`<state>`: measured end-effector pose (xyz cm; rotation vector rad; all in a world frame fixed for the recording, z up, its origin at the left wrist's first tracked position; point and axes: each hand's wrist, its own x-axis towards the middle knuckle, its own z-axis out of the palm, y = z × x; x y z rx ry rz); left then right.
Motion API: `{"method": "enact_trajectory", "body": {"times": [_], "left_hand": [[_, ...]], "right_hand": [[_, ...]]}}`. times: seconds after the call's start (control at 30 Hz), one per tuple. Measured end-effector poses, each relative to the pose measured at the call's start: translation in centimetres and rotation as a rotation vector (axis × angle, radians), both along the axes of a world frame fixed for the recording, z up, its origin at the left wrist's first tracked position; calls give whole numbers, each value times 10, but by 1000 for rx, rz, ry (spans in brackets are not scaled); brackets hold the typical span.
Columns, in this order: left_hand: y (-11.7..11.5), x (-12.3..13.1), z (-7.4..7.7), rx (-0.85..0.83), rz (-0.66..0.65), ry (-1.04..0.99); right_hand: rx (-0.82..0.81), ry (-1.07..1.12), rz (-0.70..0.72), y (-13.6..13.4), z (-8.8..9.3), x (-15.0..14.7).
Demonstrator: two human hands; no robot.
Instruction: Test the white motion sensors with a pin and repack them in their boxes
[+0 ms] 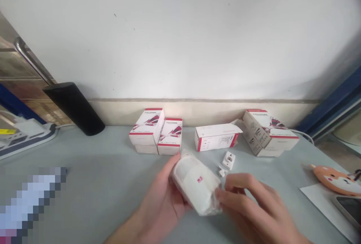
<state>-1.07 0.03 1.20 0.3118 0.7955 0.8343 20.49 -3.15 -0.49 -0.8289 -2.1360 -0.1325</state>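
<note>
A white plastic device (194, 182) with a small red mark, wrapped in a clear plastic bag, is held just above the grey table (98, 176). My left hand (162, 199) cups it from the left and below, fingers curled round it. My right hand (251, 206) pinches the bag's edge at the device's lower right end. Just beyond the device lie a small white bracket (228, 160) and tiny white parts (221, 171).
Several white-and-red cartons line the wall: stacked boxes (155, 131) at centre left, an open one (216, 136) on its side, another pair (267, 131) to the right. A black cylinder (75, 106) leans at left. An orange animal-shaped pad (337, 180), paper and a phone (349, 208) lie at right.
</note>
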Motion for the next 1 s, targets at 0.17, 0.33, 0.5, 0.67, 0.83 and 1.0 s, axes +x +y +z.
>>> {"method": "enact_trajectory", "body": {"times": [0.17, 0.33, 0.5, 0.67, 0.83, 1.0], "left_hand": [[0, 1, -7, 63, -19, -5], [0, -1, -2, 327, 7, 108], [-9, -7, 4, 367, -1, 163], [-13, -10, 0, 474, 63, 226], [-16, 1, 4, 652, 25, 168], [-18, 5, 1, 557, 99, 325]], "right_hand": [[9, 9, 0, 1, 9, 7], [-77, -53, 121, 0, 21, 3], [-79, -72, 138, -4, 18, -2], [-143, 130, 128, -3, 12, -6], [-329, 456, -11, 3, 10, -5], [-249, 400, 1, 8, 4, -1]]}}
